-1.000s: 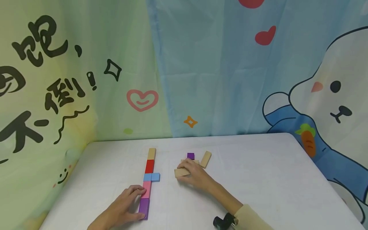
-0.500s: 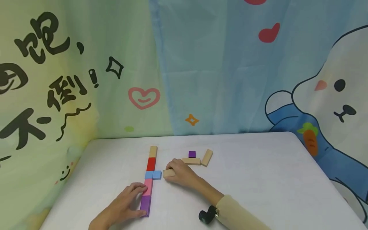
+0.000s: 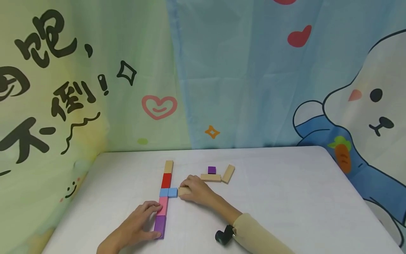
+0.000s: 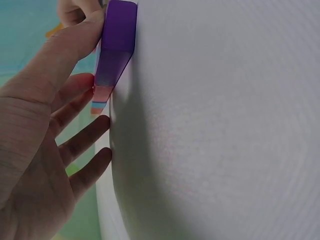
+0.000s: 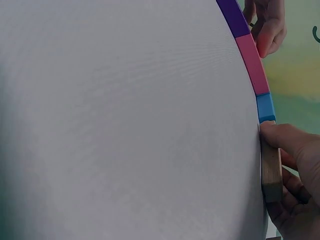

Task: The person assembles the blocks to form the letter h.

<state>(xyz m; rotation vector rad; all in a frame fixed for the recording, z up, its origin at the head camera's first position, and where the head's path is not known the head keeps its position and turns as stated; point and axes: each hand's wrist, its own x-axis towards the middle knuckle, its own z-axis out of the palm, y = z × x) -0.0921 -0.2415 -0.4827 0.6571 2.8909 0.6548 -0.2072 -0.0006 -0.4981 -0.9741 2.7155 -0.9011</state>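
A column of flat blocks runs away from me: a purple block (image 3: 160, 227) nearest, then pink (image 3: 162, 205), light blue (image 3: 164, 192), red (image 3: 166, 180) and plain wood (image 3: 169, 166). Beside the light blue block lies a second blue block (image 3: 172, 192). My left hand (image 3: 134, 225) rests along the column's left side, its thumb on the purple block and its forefinger at the pink one, the other fingers loosely spread. With thumb and fingers, my right hand (image 3: 198, 190) grips a plain wooden block (image 5: 271, 170), its end against the second blue block. Fingers hide part of it.
Behind the right hand lie a plain wooden block (image 3: 210, 178), a slanted wooden block (image 3: 228, 174) and a small purple block (image 3: 211, 170). A white cloth covers the table (image 3: 285, 197). A printed curtain (image 3: 222, 77) hangs behind.
My right hand has carried the wooden block leftward, away from the loose blocks, up to the second blue block. The left hand stays by the column.
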